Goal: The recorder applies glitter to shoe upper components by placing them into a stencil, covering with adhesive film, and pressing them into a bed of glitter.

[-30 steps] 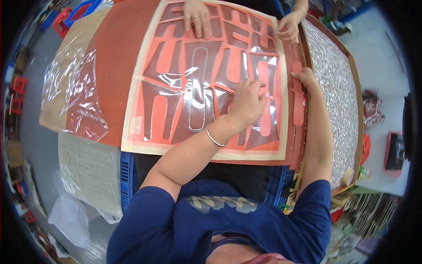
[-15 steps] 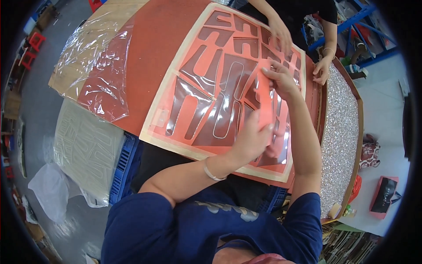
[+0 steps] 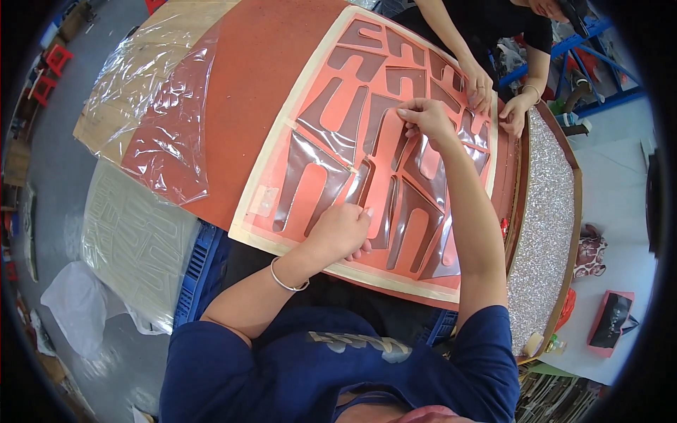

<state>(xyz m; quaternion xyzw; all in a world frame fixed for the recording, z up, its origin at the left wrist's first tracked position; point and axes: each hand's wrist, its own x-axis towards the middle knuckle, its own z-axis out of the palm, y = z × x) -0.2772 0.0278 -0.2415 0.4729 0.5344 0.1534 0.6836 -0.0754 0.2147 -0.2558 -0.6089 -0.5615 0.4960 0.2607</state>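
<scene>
A large red sheet with dark cut-out shapes and a cream border lies on a red-brown tabletop, partly under clear film. My right hand reaches across the sheet's middle and pinches a red strip between thumb and fingers. My left hand rests near the sheet's near edge, fingers curled and pressing it down; I see nothing held in it. Across the table, another person's two hands lie on the sheet's far right corner.
Crumpled clear plastic film covers the table's left end. A cream patterned sheet and a blue crate sit below the left edge. A silver glitter board lines the right side. A white bag lies on the floor.
My right hand has moved from the sheet's right edge to its middle and taken a red strip. My left hand has slid back to the near edge. The view has swung left.
</scene>
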